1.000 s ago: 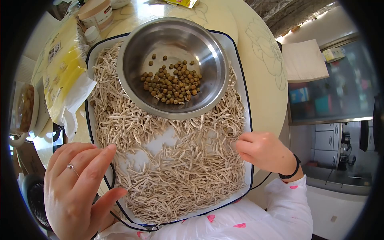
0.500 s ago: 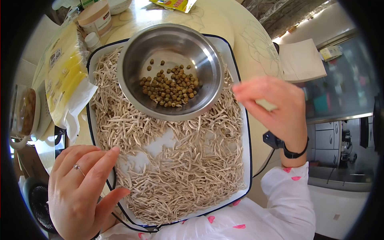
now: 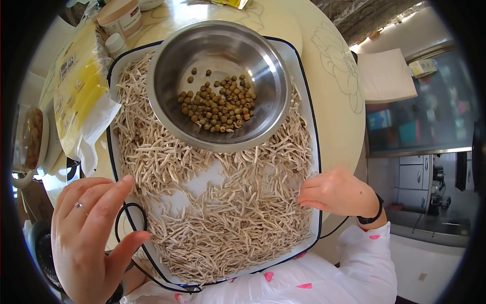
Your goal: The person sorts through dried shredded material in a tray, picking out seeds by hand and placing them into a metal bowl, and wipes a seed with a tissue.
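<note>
A white tray with a dark blue rim (image 3: 320, 147) holds many thin, pale, dried root-like strips (image 3: 228, 233). A stainless steel bowl (image 3: 167, 121) rests over the tray's far part, with small round greenish-brown balls (image 3: 223, 104) inside. My right hand (image 3: 334, 192) is low at the tray's right edge, fingertips bunched together over the strips. Anything between those fingertips is too small or hidden to see. Left of the tray is my left hand (image 3: 91, 233), wearing a ring, with thumb and fingers apart and nothing held.
A yellow and white plastic bag (image 3: 76, 101) lies left of the tray, near a small white-capped bottle (image 3: 115, 43) and a tub (image 3: 121, 20). A black cable (image 3: 119, 223) loops by the tray's left edge. At the far right is a pale folded sheet (image 3: 386, 76).
My right hand has come down from beside the bowl to the strips at the tray's right edge. My left hand has shifted slightly left.
</note>
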Available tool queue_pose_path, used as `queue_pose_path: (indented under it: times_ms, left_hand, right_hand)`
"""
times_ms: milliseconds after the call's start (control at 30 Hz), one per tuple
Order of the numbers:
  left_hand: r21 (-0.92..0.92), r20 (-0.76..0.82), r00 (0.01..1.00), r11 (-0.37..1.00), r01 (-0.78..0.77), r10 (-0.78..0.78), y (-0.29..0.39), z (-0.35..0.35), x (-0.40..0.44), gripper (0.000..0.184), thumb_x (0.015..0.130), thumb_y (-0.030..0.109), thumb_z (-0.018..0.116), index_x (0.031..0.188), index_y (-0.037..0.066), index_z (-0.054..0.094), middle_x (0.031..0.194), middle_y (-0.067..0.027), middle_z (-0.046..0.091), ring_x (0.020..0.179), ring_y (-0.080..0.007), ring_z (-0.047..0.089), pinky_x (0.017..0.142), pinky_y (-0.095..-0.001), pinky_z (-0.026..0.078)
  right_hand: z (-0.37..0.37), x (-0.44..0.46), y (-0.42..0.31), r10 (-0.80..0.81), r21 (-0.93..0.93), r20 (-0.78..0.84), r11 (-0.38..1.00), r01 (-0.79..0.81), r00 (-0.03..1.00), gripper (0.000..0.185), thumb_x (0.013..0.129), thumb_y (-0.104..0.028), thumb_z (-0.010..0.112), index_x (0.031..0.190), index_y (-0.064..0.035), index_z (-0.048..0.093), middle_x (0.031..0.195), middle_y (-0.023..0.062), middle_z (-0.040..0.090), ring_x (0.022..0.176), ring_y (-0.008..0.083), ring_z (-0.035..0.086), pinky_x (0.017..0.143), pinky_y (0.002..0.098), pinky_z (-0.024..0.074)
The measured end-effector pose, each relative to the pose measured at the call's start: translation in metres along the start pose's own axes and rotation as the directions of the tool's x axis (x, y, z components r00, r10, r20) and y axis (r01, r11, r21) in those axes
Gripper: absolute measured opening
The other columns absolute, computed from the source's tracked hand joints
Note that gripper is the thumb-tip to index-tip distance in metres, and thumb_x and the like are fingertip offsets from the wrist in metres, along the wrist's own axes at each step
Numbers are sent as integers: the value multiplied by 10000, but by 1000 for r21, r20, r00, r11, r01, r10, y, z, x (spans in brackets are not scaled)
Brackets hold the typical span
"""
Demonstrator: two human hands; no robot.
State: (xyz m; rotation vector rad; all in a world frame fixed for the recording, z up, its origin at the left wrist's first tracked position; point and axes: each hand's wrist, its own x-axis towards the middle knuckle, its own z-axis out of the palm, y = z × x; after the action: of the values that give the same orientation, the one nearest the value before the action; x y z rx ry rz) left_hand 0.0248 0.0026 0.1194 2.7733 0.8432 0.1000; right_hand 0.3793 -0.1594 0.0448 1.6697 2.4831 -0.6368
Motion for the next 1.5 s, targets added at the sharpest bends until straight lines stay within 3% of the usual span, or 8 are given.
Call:
queue_pose_path:
  times_ms: [67, 167, 333, 467, 600, 767, 967, 1500]
  left_hand:
    - [44, -23, 999, 998, 39, -38, -2, -1, -6, 614, 848, 436, 710, 1239, -27, 615, 1096, -169, 664, 1082, -361, 605, 927, -441, 468]
    - [53, -21, 995, 994, 100, -99, -12, -4, -16, 628, 878, 458, 686, 1292, -6, 595, 1131, -168, 655, 1101, -346, 609, 953, -432, 473]
    - [123, -114, 951, 946, 300, -287, -36, -6, -45, 583, 926, 417, 662, 1371, 52, 570, 1225, -154, 641, 1192, -284, 594, 1042, -421, 450]
    - [26, -267, 848, 876, 482, -459, -59, 3, -62, 508, 924, 235, 662, 1385, 45, 567, 1252, -162, 605, 1206, -248, 549, 1040, -413, 418]
    - [-9, -272, 811, 844, 537, -519, -74, 2, -72, 448, 976, 185, 594, 1409, 79, 550, 1297, -163, 578, 1230, -250, 525, 1075, -390, 384]
    - [-19, -262, 831, 864, 504, -490, -73, 1, -72, 464, 972, 199, 606, 1409, 56, 541, 1281, -155, 592, 1223, -254, 533, 1065, -392, 395]
    - [67, -178, 905, 913, 402, -386, -60, -6, -65, 464, 966, 190, 631, 1409, 83, 545, 1314, -138, 609, 1215, -250, 567, 1068, -399, 428]
    - [141, -132, 962, 956, 257, -239, -34, -6, -45, 485, 944, 233, 677, 1388, 80, 557, 1269, -141, 637, 1157, -253, 618, 1012, -395, 481]
  right_hand:
    - [-1, 0, 3, -16, 15, -88, 1000, 18, 996, 73, 826, -133, 724, 889, -97, 719, 818, 23, 658, 694, 222, 652, 588, 328, 507]
    - [-1, 1, 7, 199, -27, -255, 977, -213, 946, 75, 821, -133, 726, 890, -104, 721, 807, 21, 657, 696, 217, 651, 581, 328, 503]
    - [12, 11, 7, 144, -86, -299, 980, -177, 943, 92, 809, -129, 731, 899, -117, 721, 767, 19, 637, 659, 213, 636, 552, 339, 485]
    - [22, 14, 7, 122, -158, -340, 970, -184, 932, 130, 738, -86, 717, 859, -119, 683, 718, 15, 576, 634, 193, 629, 523, 331, 481]
    - [13, 11, 2, 198, -36, -310, 975, -219, 930, 84, 781, -80, 740, 839, -89, 679, 760, 35, 631, 639, 213, 628, 554, 334, 493]
    - [-3, 0, 0, 361, 223, -299, 926, -303, 883, 87, 785, -6, 711, 836, -55, 660, 810, 59, 652, 683, 227, 645, 607, 328, 519]
    - [7, 3, 9, 229, 120, -304, 972, -201, 925, 66, 814, -27, 709, 867, -37, 670, 823, 75, 650, 727, 272, 646, 627, 355, 523]
    - [10, 8, -2, 224, -120, -101, 965, -235, 969, 88, 806, -31, 629, 893, -31, 642, 826, 97, 573, 744, 280, 636, 628, 370, 521]
